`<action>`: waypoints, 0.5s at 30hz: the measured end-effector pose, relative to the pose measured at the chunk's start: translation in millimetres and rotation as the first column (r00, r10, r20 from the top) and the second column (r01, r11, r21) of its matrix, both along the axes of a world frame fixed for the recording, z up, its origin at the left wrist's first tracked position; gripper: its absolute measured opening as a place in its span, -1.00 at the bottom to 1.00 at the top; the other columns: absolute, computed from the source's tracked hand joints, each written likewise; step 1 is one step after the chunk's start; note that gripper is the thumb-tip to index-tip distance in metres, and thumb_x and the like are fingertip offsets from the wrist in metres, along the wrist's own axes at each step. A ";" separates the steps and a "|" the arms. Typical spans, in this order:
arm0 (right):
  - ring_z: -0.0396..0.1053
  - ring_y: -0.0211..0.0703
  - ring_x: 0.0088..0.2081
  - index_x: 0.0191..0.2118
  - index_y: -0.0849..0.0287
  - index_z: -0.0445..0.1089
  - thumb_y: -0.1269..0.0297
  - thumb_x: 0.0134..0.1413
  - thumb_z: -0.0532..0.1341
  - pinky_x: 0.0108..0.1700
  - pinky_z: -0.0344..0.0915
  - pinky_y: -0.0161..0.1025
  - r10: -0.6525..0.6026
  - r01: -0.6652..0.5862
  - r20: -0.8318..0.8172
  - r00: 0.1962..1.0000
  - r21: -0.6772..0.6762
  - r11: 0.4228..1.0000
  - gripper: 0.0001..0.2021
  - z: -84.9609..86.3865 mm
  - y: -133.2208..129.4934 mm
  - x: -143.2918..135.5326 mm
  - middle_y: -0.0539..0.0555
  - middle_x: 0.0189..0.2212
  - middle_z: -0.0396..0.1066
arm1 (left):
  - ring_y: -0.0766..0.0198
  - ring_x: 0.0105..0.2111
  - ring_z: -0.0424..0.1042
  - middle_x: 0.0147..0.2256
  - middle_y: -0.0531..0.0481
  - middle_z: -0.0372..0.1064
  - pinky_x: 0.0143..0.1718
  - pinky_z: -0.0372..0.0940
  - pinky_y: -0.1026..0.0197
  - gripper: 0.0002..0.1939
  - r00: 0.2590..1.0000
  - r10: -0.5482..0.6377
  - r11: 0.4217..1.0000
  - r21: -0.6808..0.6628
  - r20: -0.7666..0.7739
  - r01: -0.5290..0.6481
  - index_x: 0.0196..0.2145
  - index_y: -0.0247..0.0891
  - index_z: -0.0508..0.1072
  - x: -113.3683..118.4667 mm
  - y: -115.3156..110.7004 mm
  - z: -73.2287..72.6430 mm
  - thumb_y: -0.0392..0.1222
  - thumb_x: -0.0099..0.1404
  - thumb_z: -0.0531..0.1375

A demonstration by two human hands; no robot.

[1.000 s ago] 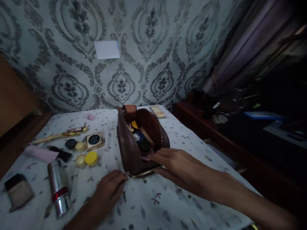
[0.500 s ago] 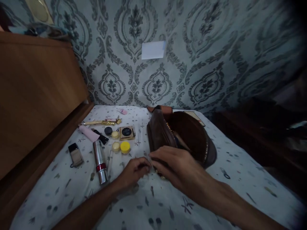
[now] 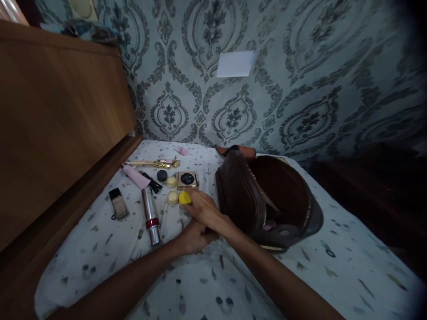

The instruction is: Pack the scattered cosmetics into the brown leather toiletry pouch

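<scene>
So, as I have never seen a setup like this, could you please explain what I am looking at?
There is no machine here: a person works with two bare hands, seen through one camera worn on the head, looking forward and down.

On the printed white cloth, at left, lie a silver tube with a red band, a black-capped bottle, a pink tube, a gold square case and some small round pots. To their right stands an open brown bag.

The right hand reaches across the left, its fingers at the yellow pot; whether they grip it is unclear. The left hand is just below, partly hidden, so I cannot tell whether it holds anything.
</scene>
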State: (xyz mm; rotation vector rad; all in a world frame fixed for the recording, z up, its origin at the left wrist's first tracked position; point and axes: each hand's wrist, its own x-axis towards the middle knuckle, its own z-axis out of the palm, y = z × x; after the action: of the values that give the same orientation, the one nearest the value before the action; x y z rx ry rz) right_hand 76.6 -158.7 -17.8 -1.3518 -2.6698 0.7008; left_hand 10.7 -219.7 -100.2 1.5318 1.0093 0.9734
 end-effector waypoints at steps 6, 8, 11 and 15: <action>0.41 -0.04 -0.05 -0.02 0.22 0.35 0.28 0.03 0.26 -0.01 0.32 -0.16 -0.212 0.069 -0.434 0.876 -0.321 0.945 -0.64 -21.6 12.2 11.2 0.15 -0.12 0.46 | 0.13 -0.22 0.50 -0.26 -0.09 0.56 -0.12 0.37 0.14 -0.76 0.997 -0.074 0.994 0.077 -0.023 0.076 -0.23 -0.37 0.55 0.3 2.0 3.3 -0.43 0.18 0.13; 0.43 -0.06 -0.08 -0.08 0.20 0.34 0.24 -0.06 0.30 -0.06 0.37 -0.18 -0.363 -0.004 -0.591 0.721 -0.527 0.850 -0.62 -28.3 11.6 13.8 0.12 -0.13 0.45 | 0.14 -0.25 0.51 -0.26 -0.10 0.57 -0.13 0.37 0.15 -0.75 0.994 -0.101 0.989 0.104 -0.036 0.104 -0.24 -0.38 0.55 -0.5 2.0 5.6 -0.45 0.16 0.12; 0.43 -0.10 -0.11 -0.16 0.19 0.36 0.24 -0.25 0.39 -0.07 0.39 -0.21 -0.499 -0.140 -0.673 0.546 -0.661 0.737 -0.56 -31.8 7.4 15.0 0.08 -0.14 0.43 | 0.15 -0.23 0.53 -0.24 -0.08 0.59 -0.13 0.38 0.16 -0.73 0.992 -0.122 0.983 0.132 -0.040 0.127 -0.24 -0.36 0.56 -1.0 2.0 7.4 -0.46 0.16 0.11; 0.45 -0.09 -0.09 -0.20 0.16 0.37 0.27 -0.42 0.48 -0.04 0.41 -0.20 -0.579 -0.206 -0.678 0.454 -0.712 0.672 -0.48 -24.2 1.5 13.5 0.06 -0.13 0.43 | 0.13 -0.22 0.54 -0.23 -0.10 0.59 -0.13 0.39 0.15 -0.73 0.992 -0.114 0.983 0.138 -0.045 0.119 -0.22 -0.37 0.57 -0.7 1.2 6.7 -0.44 0.18 0.12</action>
State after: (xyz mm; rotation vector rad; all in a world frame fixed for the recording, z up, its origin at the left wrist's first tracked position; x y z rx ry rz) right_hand 90.1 -157.1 -42.0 -0.8858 -1.3130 1.9077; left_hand 10.0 -218.5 -93.4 1.7108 0.8812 0.9533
